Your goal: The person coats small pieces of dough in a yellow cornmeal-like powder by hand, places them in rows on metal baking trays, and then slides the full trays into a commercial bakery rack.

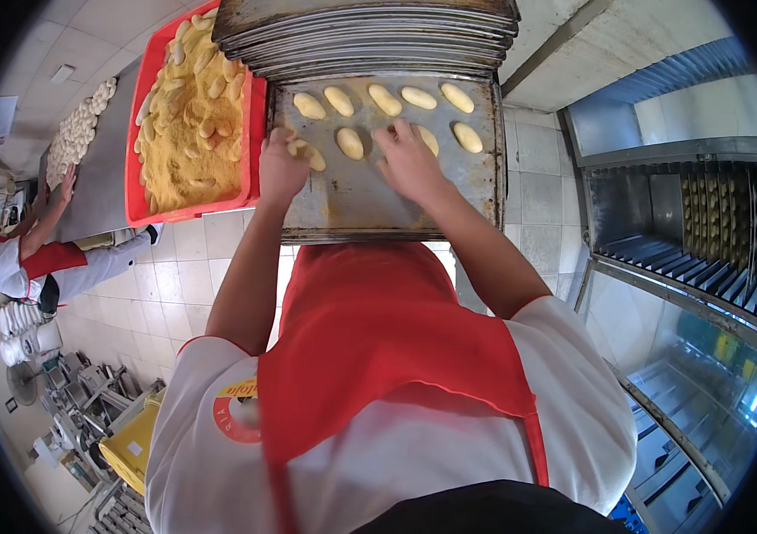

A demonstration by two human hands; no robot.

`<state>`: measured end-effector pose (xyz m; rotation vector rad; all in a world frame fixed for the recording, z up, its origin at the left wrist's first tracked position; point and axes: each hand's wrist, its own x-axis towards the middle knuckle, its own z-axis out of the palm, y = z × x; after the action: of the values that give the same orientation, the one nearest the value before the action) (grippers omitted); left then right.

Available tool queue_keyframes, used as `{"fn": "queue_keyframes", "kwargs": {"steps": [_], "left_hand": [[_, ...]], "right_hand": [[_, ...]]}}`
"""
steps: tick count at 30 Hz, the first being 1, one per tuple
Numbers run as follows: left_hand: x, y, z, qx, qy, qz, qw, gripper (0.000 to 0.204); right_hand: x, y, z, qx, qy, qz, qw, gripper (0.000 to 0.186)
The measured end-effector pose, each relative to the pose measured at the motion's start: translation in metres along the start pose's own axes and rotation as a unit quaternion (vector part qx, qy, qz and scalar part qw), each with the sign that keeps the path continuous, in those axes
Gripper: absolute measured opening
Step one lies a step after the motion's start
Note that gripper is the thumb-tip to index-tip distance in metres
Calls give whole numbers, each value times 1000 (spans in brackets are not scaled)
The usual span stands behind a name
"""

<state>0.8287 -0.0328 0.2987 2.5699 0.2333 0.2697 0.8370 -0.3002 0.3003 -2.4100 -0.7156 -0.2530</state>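
Working over pale oval dough rolls (pixel 385 100), set in two rows on a worn metal tray (pixel 343 203), with five in the far row and four visible in the near one. Reaching in with the left hand (pixel 284 165), with fingers curled right at the leftmost roll of the near row; unable to tell whether gripping it or letting go. Keeping the right hand (pixel 407 160) back-up with fingers bent, just beside a near-row roll partly hidden behind it; unable to tell whether clasping anything. Wearing a red apron (pixel 396 329) close to the tray's near edge. Backed at the far edge by a tall stack of trays (pixel 370 40). Flanked on the left by a red tub (pixel 256 147) of yellow crumbs (pixel 183 169) with more dough pieces among them, then by a gray table (pixel 120 133) with heaped pale dough balls (pixel 80 125) and a co-worker (pixel 62 260) reaching toward it. Bordered on the right by a metal cabinet (pixel 628 222) holding racked trays, some bearing rolls.
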Motion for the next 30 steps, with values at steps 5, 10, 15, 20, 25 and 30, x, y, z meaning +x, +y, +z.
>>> {"fn": "queue_keyframes", "kwargs": {"steps": [5, 10, 15, 20, 25, 30], "left_hand": [[-4, 64, -6, -26, -99, 184, 978, 34], [1, 38, 2, -46, -139, 147, 978, 32], [16, -20, -83, -223, -65, 142, 962, 31], [56, -147, -198, -250, -148, 15, 957, 26], [74, -260, -181, 87, -251, 272, 925, 33], [76, -258, -202, 17, -253, 257, 932, 32]], "right_hand": [[11, 4, 1, 119, -1, 143, 983, 24], [1, -19, 5, -49, 14, 135, 990, 16], [0, -27, 41, -52, 92, 162, 981, 16], [38, -89, 59, -91, 170, 202, 960, 18], [179, -235, 145, 131, -58, 127, 981, 26], [264, -226, 268, -105, -57, 129, 984, 36]]}}
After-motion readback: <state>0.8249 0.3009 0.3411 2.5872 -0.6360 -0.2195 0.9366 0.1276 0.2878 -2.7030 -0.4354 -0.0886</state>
